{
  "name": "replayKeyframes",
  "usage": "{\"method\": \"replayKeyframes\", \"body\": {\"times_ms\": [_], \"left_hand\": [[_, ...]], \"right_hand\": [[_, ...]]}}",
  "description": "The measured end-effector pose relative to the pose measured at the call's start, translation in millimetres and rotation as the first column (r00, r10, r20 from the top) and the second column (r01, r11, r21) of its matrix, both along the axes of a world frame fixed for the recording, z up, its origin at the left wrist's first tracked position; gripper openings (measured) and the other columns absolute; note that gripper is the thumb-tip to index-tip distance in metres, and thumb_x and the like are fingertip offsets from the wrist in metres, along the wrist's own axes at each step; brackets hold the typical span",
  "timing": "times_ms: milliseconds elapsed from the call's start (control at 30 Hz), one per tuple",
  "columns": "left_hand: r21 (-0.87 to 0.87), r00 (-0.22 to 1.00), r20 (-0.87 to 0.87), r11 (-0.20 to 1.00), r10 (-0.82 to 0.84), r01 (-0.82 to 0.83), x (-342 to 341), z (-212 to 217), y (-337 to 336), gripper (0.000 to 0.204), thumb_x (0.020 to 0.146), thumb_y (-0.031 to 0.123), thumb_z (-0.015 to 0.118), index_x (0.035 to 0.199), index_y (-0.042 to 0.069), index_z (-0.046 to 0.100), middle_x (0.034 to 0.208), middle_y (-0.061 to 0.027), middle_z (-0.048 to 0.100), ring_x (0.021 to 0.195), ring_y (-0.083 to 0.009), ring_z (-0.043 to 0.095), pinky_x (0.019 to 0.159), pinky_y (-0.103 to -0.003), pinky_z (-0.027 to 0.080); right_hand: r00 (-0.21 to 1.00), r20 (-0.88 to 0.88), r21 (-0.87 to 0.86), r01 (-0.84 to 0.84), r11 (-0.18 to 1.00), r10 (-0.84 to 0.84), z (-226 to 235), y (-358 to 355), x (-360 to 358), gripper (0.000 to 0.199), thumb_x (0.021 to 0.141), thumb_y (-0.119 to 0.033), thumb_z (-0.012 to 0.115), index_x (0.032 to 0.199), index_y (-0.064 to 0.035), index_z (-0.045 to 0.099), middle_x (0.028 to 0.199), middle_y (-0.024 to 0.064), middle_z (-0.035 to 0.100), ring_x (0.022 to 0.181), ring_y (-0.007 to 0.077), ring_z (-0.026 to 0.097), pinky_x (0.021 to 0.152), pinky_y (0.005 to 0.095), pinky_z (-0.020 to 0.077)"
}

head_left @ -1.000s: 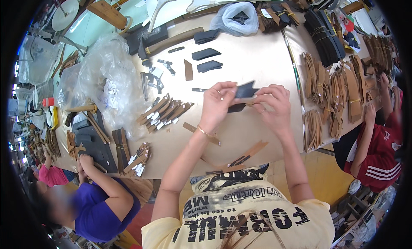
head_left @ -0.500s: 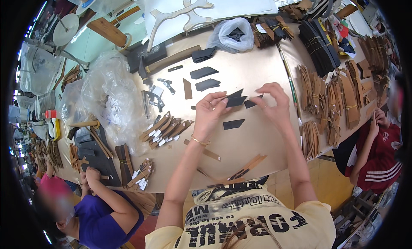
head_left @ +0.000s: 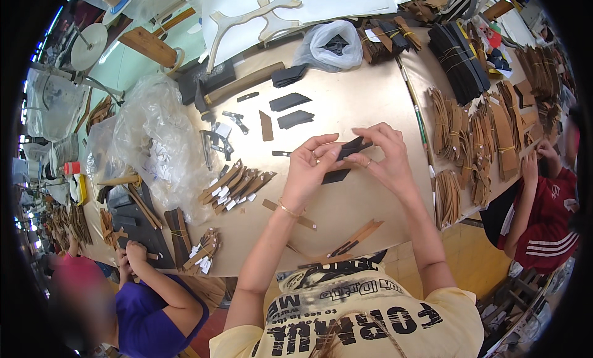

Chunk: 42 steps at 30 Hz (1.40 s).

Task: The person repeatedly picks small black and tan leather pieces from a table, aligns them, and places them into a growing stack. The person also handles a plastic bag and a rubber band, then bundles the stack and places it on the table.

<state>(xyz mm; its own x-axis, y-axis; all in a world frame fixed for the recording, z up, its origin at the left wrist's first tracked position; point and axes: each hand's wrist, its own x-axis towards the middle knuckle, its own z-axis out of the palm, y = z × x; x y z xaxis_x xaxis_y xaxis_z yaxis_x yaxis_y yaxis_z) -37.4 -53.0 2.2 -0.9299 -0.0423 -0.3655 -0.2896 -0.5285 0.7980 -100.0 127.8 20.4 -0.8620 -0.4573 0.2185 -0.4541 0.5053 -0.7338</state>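
Observation:
My left hand (head_left: pixel 313 165) pinches a few black slanted leather-like pieces (head_left: pixel 352 149) over the middle of the table. At their right end, the fingers of my right hand (head_left: pixel 387 155) close on the same pieces, partly covering them. Below them one more black slanted piece (head_left: pixel 334 177) lies on the table, partly hidden by my left fingers. Beyond my hands lie small stacks of similar black pieces (head_left: pixel 290 101), with a brown slanted piece (head_left: pixel 265 126) to their left. A short dark strip (head_left: pixel 281 153) sits just left of my left hand.
A hammer (head_left: pixel 241 86) lies at the back, near a clear bag of black pieces (head_left: pixel 333 46). Brown strips with white tags (head_left: pixel 238 188) fan out at left beside a big plastic bag (head_left: pixel 154 135). Bundled brown strips (head_left: pixel 457 123) cover the right side. Co-workers sit at both sides.
My right hand has moved left and now meets the pieces in my left hand; the single piece it held has joined them. My left hand has shifted slightly right.

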Motion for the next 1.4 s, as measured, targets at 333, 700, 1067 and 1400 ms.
{"method": "replayKeyframes", "body": {"times_ms": [333, 700, 1067, 1400], "left_hand": [[-0.186, 0.997, -0.082, 0.982, -0.005, -0.011, 9, 0, 8, 0.037, 0.087, -0.009, 0.065, 0.122, -0.010, 0.056, 0.117, -0.0161, 0.064, 0.105, -0.0173, 0.066, 0.088, -0.026, 0.058], [-0.331, 0.997, -0.014, 0.941, 0.070, -0.070, 9, -14, 52, 0.013, 0.086, 0.003, 0.072, 0.097, -0.003, 0.070, 0.079, -0.0049, 0.072, 0.072, -0.0097, 0.067, 0.069, -0.022, 0.053], [-0.951, 0.941, -0.306, 0.097, -0.143, -0.294, 1, -30, 82, 0.009, 0.075, 0.009, 0.077, 0.079, 0.008, 0.070, 0.076, -0.0074, 0.064, 0.075, -0.0273, 0.060, 0.072, -0.038, 0.048], [-0.920, 0.926, -0.374, 0.107, 0.062, -0.378, 30, 3, 27, 0.010, 0.081, 0.014, 0.075, 0.090, 0.010, 0.072, 0.093, -0.0061, 0.065, 0.090, -0.0249, 0.062, 0.082, -0.038, 0.044]], "right_hand": [[0.911, 0.412, -0.193, 0.068, 0.979, 0.018, -11, 12, -3, 0.016, 0.079, -0.012, 0.080, 0.089, -0.0016, 0.073, 0.081, -0.0013, 0.060, 0.076, 0.0094, 0.054, 0.072, 0.0248, 0.0438], [0.881, 0.302, -0.245, 0.441, 0.863, -0.364, -20, 61, -17, 0.017, 0.091, -0.012, 0.070, 0.099, 0.0023, 0.069, 0.077, -0.0025, 0.063, 0.067, 0.0038, 0.051, 0.064, 0.0204, 0.0435], [0.885, 0.321, -0.182, 0.406, 0.896, -0.336, -16, 74, 5, 0.017, 0.090, -0.013, 0.072, 0.097, 0.0024, 0.070, 0.078, 0.0001, 0.065, 0.068, 0.0059, 0.053, 0.065, 0.0220, 0.0455], [0.938, 0.342, -0.198, 0.016, 0.980, 0.053, -8, -20, -43, 0.015, 0.088, -0.010, 0.070, 0.097, 0.0023, 0.072, 0.083, 0.0054, 0.069, 0.075, 0.0098, 0.061, 0.070, 0.0256, 0.0495]]}}
